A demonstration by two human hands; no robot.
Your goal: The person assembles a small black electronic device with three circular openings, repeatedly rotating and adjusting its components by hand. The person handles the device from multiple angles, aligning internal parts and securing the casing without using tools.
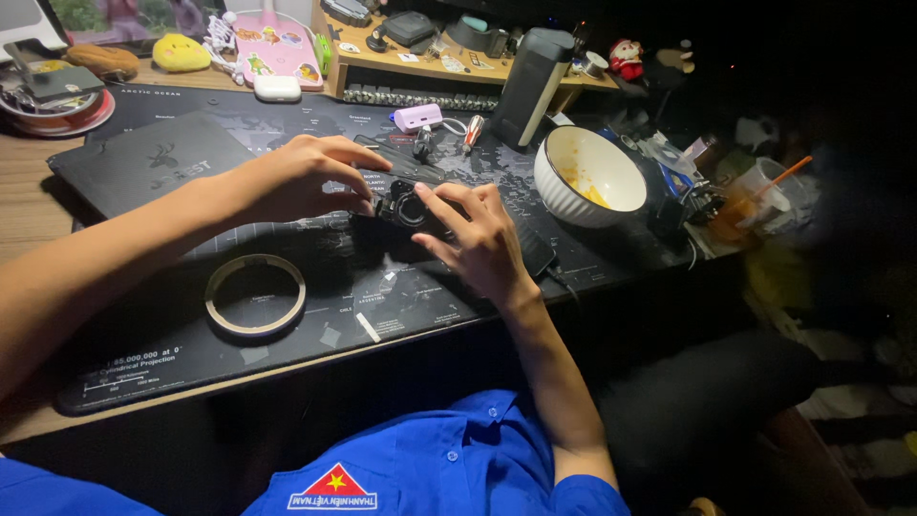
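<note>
Both hands meet mid-desk over a small black part (406, 205) with a round ring opening, lying on the dark desk mat (143, 334). Left hand (301, 177) comes in from the left, fingers curled, thumb and fingertips pinching the part's left edge. Right hand (478, 239) comes from the near right, index and middle finger stretched onto the part's right side, pressing or steadying it, not clenched. Part sits between the two hands, touching both; too dark to tell exactly what it is or whether it is one piece or two.

Progress, judged: work is mid-way, the part is in hand and being fiddled with, not set aside; nothing shows it finished. More black bits (420, 143) lie just far of the hands, untouched. Small pale scraps (368, 327) lie on the mat near the near edge, so some tape cutting looks done.

Tape roll (255, 294) lies flat on the mat, near left, apart from both hands. White bowl (587, 177) with yellow leftovers stands right of the hands. Dark laptop (153, 162) lies closed at far left. Tall black box (530, 86) stands far behind the bowl. Plastic cup (755, 196) with straw at far right, in shadow
</note>
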